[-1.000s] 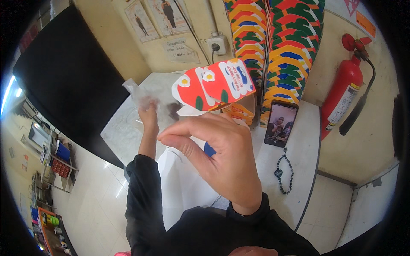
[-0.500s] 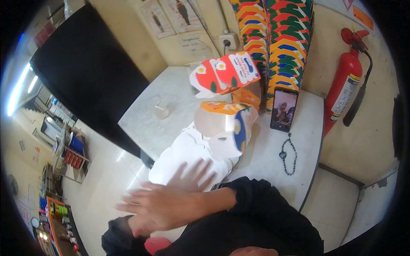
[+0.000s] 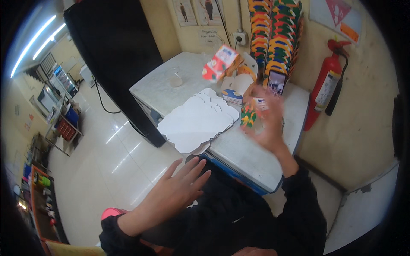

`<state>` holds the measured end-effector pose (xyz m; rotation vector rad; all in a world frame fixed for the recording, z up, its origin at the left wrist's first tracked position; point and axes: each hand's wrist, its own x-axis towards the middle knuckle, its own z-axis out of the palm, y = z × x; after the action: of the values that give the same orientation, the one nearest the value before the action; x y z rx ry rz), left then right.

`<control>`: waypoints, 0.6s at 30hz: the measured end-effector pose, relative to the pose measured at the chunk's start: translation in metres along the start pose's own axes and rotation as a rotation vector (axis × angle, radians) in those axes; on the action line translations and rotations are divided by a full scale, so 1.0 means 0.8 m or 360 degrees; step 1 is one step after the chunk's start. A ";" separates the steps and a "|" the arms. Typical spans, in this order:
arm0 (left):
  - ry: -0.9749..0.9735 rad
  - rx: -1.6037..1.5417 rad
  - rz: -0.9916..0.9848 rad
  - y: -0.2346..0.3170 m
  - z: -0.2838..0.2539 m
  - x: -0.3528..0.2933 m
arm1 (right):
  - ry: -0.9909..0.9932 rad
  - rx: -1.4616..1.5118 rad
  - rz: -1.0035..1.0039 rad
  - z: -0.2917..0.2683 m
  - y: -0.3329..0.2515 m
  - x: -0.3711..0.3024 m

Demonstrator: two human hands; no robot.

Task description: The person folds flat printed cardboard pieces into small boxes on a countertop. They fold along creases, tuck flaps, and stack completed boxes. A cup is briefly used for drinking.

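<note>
A stack of flat white cardboard box blanks (image 3: 192,121) lies at the table's near left edge. My left hand (image 3: 173,187) hovers in front of the stack, palm down, its fingers spread and nothing in them. Motion blurs my right hand (image 3: 271,121), raised over the right of the table with thumb and fingers apart. Beside its fingers shows a green, red and yellow patterned carton (image 3: 248,116); whether they touch is unclear. Behind the stack are part-folded cartons, a red and white one (image 3: 220,63) and a blue-sided one (image 3: 232,96).
The pale table (image 3: 149,87) also bears a clear cup (image 3: 175,80). A phone (image 3: 276,82) leans against tall nested stacks of colourful cartons (image 3: 282,38). A red fire extinguisher (image 3: 322,85) hangs on the right wall. A black upright panel (image 3: 113,55) stands left of the table.
My hands were crossed over each other at the near side of the stack; now they are apart. The right hand has moved right and away from me, and the view has shifted.
</note>
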<state>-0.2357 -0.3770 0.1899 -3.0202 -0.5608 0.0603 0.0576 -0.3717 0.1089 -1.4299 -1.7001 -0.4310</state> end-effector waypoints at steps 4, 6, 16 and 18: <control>0.0072 -0.0223 -0.0142 -0.010 0.009 -0.039 | -0.0437 -0.0424 0.0429 0.012 0.091 -0.065; 0.0108 -0.0450 -0.0316 -0.030 0.031 -0.060 | -0.0370 -0.0385 0.0411 0.035 0.099 -0.097; 0.2146 -0.3428 -0.1109 -0.005 0.302 -0.263 | 0.0292 -0.0284 0.0376 0.066 0.106 -0.086; 0.2569 -0.3527 -0.0254 0.032 0.304 -0.256 | 0.0203 -0.0469 0.0365 0.060 0.111 -0.090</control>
<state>-0.4299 -0.4597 -0.0488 0.4997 0.1972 1.6009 0.1200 -0.3573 0.0026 -1.7473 -1.3925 -0.6497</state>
